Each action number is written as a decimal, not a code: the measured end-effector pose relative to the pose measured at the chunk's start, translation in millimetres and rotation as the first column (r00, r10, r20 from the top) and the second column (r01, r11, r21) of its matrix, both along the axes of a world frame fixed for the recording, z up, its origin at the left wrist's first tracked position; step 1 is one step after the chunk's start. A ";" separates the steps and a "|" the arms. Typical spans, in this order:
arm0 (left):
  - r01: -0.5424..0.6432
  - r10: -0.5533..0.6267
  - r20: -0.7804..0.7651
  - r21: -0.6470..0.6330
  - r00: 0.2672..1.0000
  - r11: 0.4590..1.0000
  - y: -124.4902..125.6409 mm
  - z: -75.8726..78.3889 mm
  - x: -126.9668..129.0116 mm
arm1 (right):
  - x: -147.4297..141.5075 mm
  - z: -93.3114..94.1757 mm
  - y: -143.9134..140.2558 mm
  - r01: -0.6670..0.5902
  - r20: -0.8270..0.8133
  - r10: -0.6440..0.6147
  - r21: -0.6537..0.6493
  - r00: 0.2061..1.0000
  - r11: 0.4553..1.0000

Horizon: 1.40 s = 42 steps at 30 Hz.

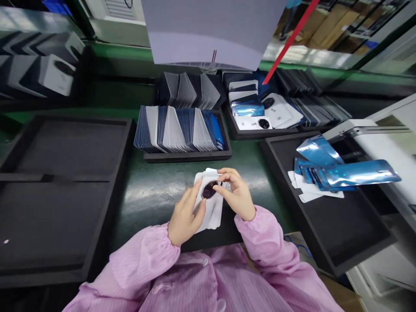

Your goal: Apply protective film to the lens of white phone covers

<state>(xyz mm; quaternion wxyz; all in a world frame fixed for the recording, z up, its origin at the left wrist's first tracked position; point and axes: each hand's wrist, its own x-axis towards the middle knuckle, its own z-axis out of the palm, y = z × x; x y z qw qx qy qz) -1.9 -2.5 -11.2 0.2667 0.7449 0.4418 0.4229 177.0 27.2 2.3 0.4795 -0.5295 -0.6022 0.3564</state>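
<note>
I hold a white phone back cover (210, 203), its dark oval camera cutout facing up, just above the table (152, 190).

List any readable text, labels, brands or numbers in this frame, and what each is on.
None can be read.
White back cover held by the left hand and right hand: no print visible.
White covers in the far tray: faint marks, too small and blurred.
Hanging sheet: small red and dark stripes at its lower edge, no legible characters.
Blue films: no print visible.
</note>
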 end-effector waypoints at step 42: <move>0.015 0.276 0.490 -0.510 0.827 0.860 6.1 15.9 -1.2 | -14.6 2.9 -14.4 -0.435 0.344 0.271 0.631 0.899 0.643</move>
